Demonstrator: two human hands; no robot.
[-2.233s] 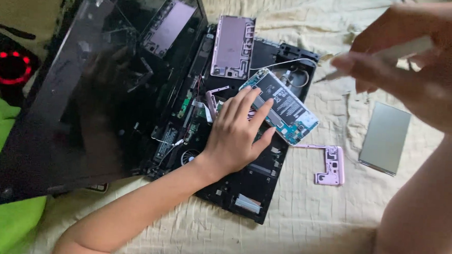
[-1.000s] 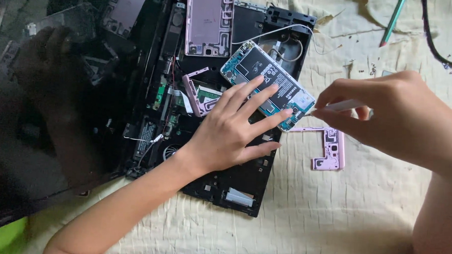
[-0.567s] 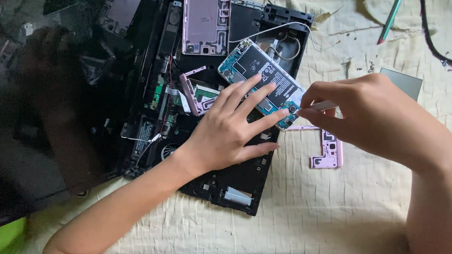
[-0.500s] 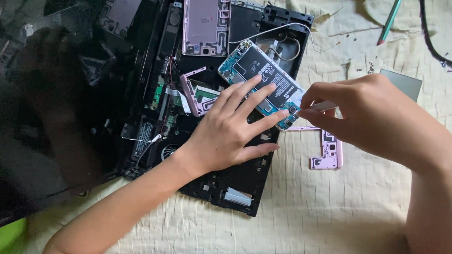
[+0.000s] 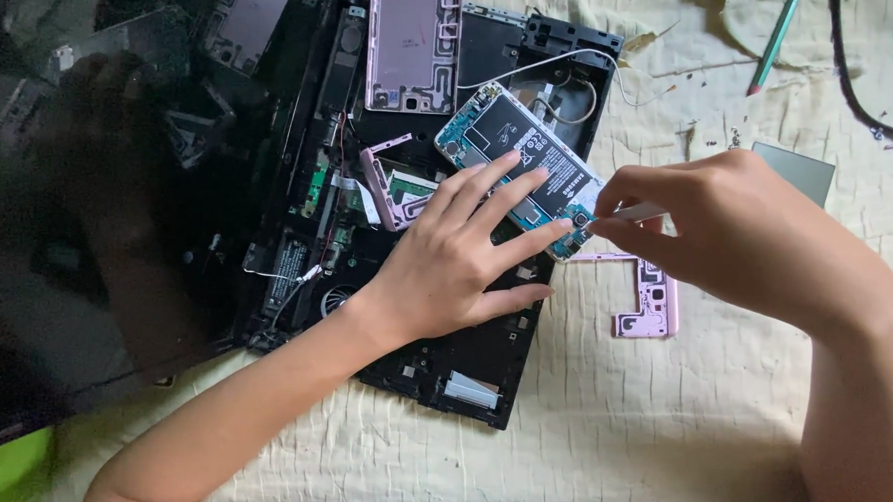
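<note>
An opened phone body (image 5: 514,154) with a black battery and teal circuit board lies tilted on a dismantled black laptop base (image 5: 467,366). My left hand (image 5: 456,266) rests flat on it, fingers spread, pinning the phone's lower edge. My right hand (image 5: 734,226) pinches a thin light-coloured tool (image 5: 626,216) whose tip meets the phone's lower right corner. A pink phone back shell (image 5: 409,42) sits higher on the laptop. Beside my left fingers lies a pink frame piece (image 5: 389,185).
A pink L-shaped frame piece (image 5: 648,303) lies on the cream quilted cloth (image 5: 658,437). A grey flat plate (image 5: 801,169), a green pencil (image 5: 775,40) and a black cable (image 5: 853,87) lie at the upper right. The laptop's dark screen (image 5: 91,219) fills the left.
My right hand came down from the upper right to the phone's lower corner with the tool. My left hand stayed on the phone. The view shifted a little closer.
</note>
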